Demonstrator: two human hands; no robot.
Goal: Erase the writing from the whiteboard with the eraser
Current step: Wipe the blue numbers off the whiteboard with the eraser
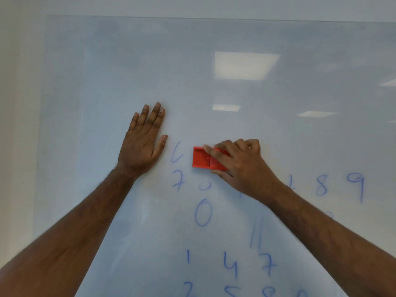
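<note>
A glossy whiteboard fills the view, with blue handwritten digits across its lower half. My right hand grips a red eraser by its right end, fingers over the top edge and thumb under it, and holds it against the board. Just left of the eraser is a curved blue stroke, and a "7" sits below that. My left hand lies flat on the board with straight fingers, left of the writing.
More blue digits run right of my right arm, such as an "8" and a "9", and along the bottom edge. Ceiling lights reflect in the board's upper right. A pale wall borders the board on the left.
</note>
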